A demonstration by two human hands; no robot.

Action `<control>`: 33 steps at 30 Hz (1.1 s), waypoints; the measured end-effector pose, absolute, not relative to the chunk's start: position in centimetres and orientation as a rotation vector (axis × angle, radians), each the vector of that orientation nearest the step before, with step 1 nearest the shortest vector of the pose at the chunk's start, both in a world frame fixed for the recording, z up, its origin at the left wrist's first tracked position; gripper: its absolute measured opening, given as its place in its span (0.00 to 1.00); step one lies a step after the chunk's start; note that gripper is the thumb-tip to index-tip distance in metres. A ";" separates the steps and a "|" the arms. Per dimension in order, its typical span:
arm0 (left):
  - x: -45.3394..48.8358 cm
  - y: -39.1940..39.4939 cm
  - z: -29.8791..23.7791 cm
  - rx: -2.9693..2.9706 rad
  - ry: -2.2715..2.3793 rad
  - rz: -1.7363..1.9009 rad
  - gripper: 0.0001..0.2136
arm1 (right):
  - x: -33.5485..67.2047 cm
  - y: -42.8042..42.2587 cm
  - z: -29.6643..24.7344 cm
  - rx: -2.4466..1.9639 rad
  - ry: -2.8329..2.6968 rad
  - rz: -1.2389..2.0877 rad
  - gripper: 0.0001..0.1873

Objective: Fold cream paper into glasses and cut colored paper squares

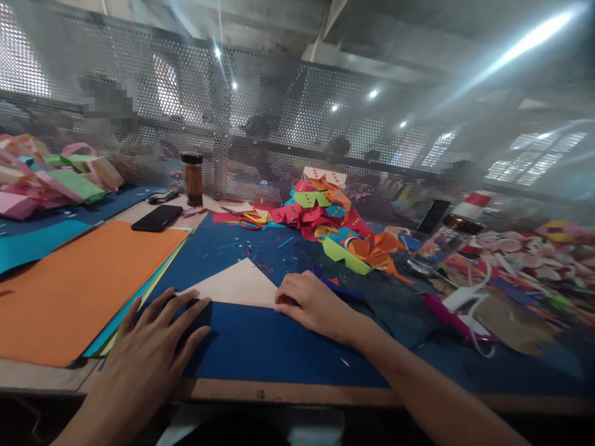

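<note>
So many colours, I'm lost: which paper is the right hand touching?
The pale triangle, its right corner at the right hand; the orange sheet and turquoise sheet lie farther left.

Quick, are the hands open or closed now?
Left hand: open, touching the pale paper at left.
Right hand: curled at the paper's right corner; pinching can't be told.

A perforated screen (292,90) backs the blue-topped table (279,347); bright lamps (543,34), probably windows (534,158) beyond.
</note>
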State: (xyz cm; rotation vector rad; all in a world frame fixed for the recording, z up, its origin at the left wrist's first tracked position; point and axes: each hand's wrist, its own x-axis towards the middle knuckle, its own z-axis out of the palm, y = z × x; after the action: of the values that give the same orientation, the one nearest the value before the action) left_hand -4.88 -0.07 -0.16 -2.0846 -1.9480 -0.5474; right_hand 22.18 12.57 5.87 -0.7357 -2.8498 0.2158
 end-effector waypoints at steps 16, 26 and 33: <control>-5.6 2.9 1.8 -2.303 -1.800 -0.653 0.11 | 22.1 12.3 5.2 -0.604 -2.868 -0.109 0.09; -5.2 4.6 2.7 -2.488 -1.665 -0.558 0.08 | 21.8 12.3 4.7 -0.590 -2.797 -0.188 0.08; -5.1 5.1 2.3 -2.444 -1.557 -0.551 0.11 | 21.9 11.9 5.6 -0.667 -2.803 0.060 0.06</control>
State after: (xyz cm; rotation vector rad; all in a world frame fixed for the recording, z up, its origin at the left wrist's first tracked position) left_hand -5.08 5.06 2.27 -2.4441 -1.5572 -0.5511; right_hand 21.94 11.93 5.59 -0.6669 -2.8026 0.0602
